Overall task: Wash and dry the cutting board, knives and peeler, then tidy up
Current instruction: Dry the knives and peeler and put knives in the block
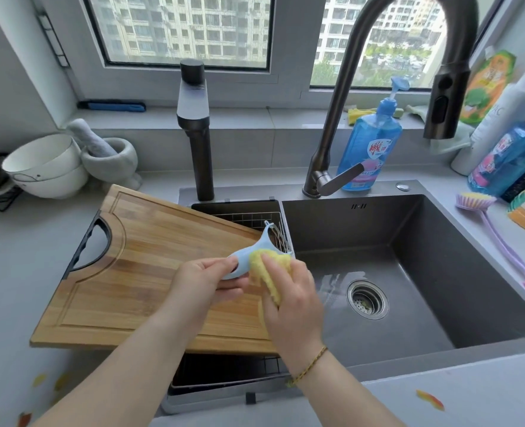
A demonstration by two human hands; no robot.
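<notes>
Both hands meet over the sink's left edge: the left hand (204,283) pinches the handle end of the pale blue peeler (249,257), while the right hand (289,295) curls around a yellow sponge (266,272) pressed against the peeler's body. Its long axis runs up and away from the left hand, with the blade end farthest out. Directly beneath and to the left lies the cutting board (138,266), nearer the left hand. No knives are visible.

Both bare forearms rise from 7 and 5 o'clock to meet at centre, the left hand (204,282) curled round a blue peeler (245,261), the right hand (292,298) at its 3 o'clock pinching a yellow sponge (270,288) against it.
</notes>
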